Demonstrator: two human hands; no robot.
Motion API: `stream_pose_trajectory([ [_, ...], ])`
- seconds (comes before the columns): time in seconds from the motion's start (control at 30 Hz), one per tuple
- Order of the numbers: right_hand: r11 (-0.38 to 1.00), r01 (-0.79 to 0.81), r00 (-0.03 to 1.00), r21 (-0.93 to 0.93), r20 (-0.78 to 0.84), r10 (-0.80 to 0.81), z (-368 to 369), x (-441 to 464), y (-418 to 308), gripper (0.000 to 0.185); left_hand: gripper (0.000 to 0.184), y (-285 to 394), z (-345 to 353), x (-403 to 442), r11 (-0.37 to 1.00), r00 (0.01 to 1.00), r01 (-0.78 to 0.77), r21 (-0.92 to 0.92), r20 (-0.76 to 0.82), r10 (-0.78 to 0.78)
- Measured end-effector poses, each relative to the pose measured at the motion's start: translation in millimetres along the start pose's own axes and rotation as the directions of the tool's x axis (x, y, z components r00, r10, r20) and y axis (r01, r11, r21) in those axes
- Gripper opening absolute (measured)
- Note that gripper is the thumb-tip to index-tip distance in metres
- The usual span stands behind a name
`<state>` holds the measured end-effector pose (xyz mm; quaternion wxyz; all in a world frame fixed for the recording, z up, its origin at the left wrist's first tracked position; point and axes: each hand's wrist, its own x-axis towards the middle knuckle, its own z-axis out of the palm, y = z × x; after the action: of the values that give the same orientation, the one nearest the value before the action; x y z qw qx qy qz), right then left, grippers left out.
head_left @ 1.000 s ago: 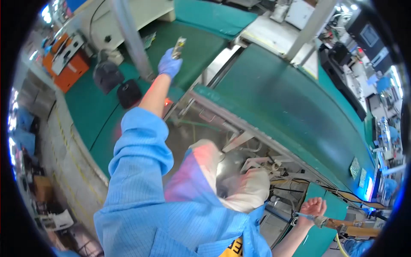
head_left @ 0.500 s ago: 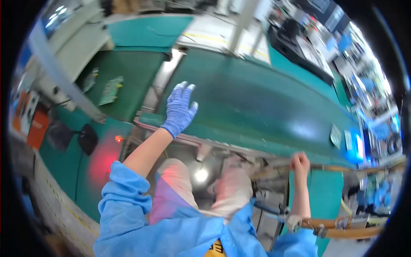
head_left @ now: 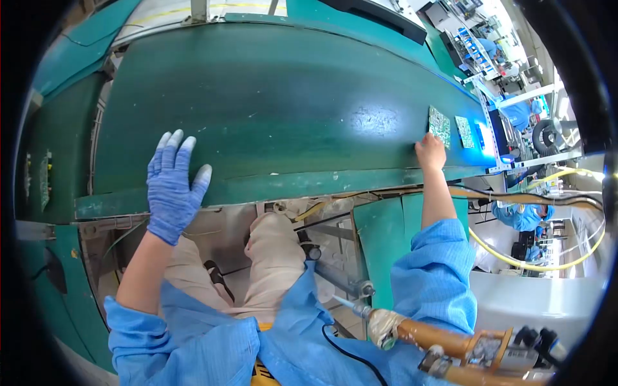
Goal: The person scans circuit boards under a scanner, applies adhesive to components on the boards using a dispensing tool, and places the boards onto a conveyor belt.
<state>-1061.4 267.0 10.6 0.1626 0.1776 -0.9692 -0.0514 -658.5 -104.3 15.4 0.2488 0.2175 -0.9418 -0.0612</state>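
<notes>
My left hand (head_left: 172,186), in a blue-striped glove with pale fingertips, lies open with its fingers forward over the near edge of the green conveyor belt (head_left: 257,109). It holds nothing. On the right, my bare right hand (head_left: 430,153) is closed at the near end of a green circuit board (head_left: 440,123). The fingertips are partly hidden, but they appear to pinch the board's edge. Just beyond, a second circuit board (head_left: 463,132) lies on the belt beside a blue-lit area.
Farther left, a circuit board (head_left: 45,181) lies on another belt section. A brown-handled, hose-like tool (head_left: 438,338) crosses the lower right, close to my right sleeve. Yellow hoses (head_left: 534,265) loop at right. A black tray (head_left: 380,19) stands behind the belt. Other people in blue work beyond.
My view has swung to the right. My right hand has gone from a loose fist at the belt's near edge to the nearer circuit board. The left hand stays open over the belt.
</notes>
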Motion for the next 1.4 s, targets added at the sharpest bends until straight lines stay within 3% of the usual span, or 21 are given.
stream_pose_trajectory([
  [0.2,0.984,0.054,0.996,-0.171,-0.056,-0.064,16.4,40.8,27.0,0.026,0.047,0.0,0.7,4.4,1.000,1.000,0.008,0.028,0.017,-0.009],
  [0.37,0.938,0.118,0.981,-0.326,-0.110,-0.161,20.4,49.6,27.4,0.015,0.045,-0.2,-0.5,5.1,0.999,0.999,0.012,0.030,0.032,-0.013],
  [0.5,0.925,0.073,0.981,-0.372,-0.142,-0.135,-1.6,46.2,15.6,0.013,0.044,-0.5,-0.4,3.9,0.999,0.999,0.027,0.024,0.021,-0.028],
  [0.6,0.982,-0.014,0.973,-0.188,-0.228,-0.029,-39.7,41.7,-9.1,0.014,0.044,-1.6,-1.1,0.5,0.999,1.000,0.031,0.034,0.005,-0.031],
  [0.7,0.935,-0.026,0.945,0.352,-0.296,0.138,-79.8,33.1,-36.2,0.022,0.048,-5.4,-1.4,-2.6,0.999,1.000,0.024,0.030,-0.017,-0.023],
  [0.73,0.932,-0.017,0.941,0.361,-0.310,0.137,-89.2,28.2,-43.6,0.022,0.048,-5.8,-1.8,-3.1,0.999,0.999,0.026,0.037,-0.034,-0.025],
  [0.8,0.520,-0.192,0.956,0.832,0.039,0.291,-107.9,18.5,-60.0,0.023,0.051,-4.0,-4.0,-5.9,0.999,0.997,0.028,0.036,-0.067,-0.026],
  [0.83,0.276,-0.192,0.957,0.942,0.117,0.267,-114.5,7.5,-71.1,0.020,0.054,-5.6,-2.6,-7.3,0.998,0.994,0.000,0.056,-0.106,0.006],
  [0.87,0.265,-0.171,0.963,0.949,0.104,0.249,-126.5,-6.3,-86.4,0.020,0.056,-2.0,2.7,-11.5,1.000,0.988,-0.002,0.023,-0.157,0.006],
  [0.9,0.059,-0.199,0.961,0.978,0.184,0.206,-140.0,-21.9,-103.7,0.019,0.058,4.8,5.0,-11.5,1.000,0.978,-0.009,-0.007,-0.206,0.007],
  [0.93,-0.143,-0.240,0.955,0.960,0.260,0.143,-152.9,-38.9,-118.8,0.017,0.061,24.0,-2.8,-12.2,0.971,0.987,0.003,-0.240,-0.154,-0.041],
  [0.97,-0.154,-0.236,0.959,0.960,0.256,0.124,-165.7,-55.9,-133.0,0.017,0.064,49.9,-9.9,-15.1,0.888,0.993,0.025,-0.458,-0.090,-0.074],
  [1.0,-0.297,-0.266,0.955,0.917,0.293,0.050,-178.7,-73.4,-142.2,0.015,0.071,77.6,-13.0,-18.6,0.749,0.995,0.057,-0.660,-0.026,-0.099],
  [1.03,-0.425,-0.306,0.945,0.852,0.325,-0.028,-188.2,-91.9,-152.4,0.012,0.073,108.1,6.1,-25.4,0.388,0.983,0.105,-0.916,0.037,-0.178],
  [1.07,-0.429,-0.316,0.943,0.846,0.329,-0.045,-193.6,-109.6,-161.4,0.012,0.067,136.6,1.6,-23.8,-0.044,0.930,0.286,-0.957,0.289,-0.226],
  [1.1,-0.515,-0.368,0.925,0.774,0.362,-0.117,-198.6,-126.0,-167.3,0.011,0.061,157.5,1.6,-22.1,-0.436,0.914,0.227,-0.871,0.345,-0.213],
  [1.13,-0.588,-0.419,0.903,0.692,0.387,-0.188,-201.4,-142.9,-173.7,0.010,0.055,170.2,2.9,-21.7,-0.758,0.905,0.125,-0.640,0.387,-0.177],
  [1.2,-0.571,-0.475,0.876,0.670,0.420,-0.236,-198.0,-179.0,-186.9,0.008,0.054,177.3,-9.4,-21.6,-0.922,0.813,0.121,-0.369,0.570,-0.122],
  [1.23,-0.574,-0.430,0.899,0.697,0.274,-0.340,-175.1,-194.8,-181.1,0.012,0.041,174.6,-16.2,-24.4,-0.923,0.834,0.094,-0.373,0.536,-0.132],
  [1.3,-0.274,-0.413,0.883,0.868,0.309,-0.353,-177.6,-225.3,-184.7,0.013,0.031,158.0,-17.8,-33.3,-0.985,0.846,0.119,-0.125,0.531,0.035],
  [1.4,-0.184,-0.430,0.872,0.884,0.354,-0.338,-177.4,-241.2,-163.2,0.013,0.034,136.5,-32.8,-57.3,-0.908,0.868,0.091,-0.409,0.479,-0.129],
])
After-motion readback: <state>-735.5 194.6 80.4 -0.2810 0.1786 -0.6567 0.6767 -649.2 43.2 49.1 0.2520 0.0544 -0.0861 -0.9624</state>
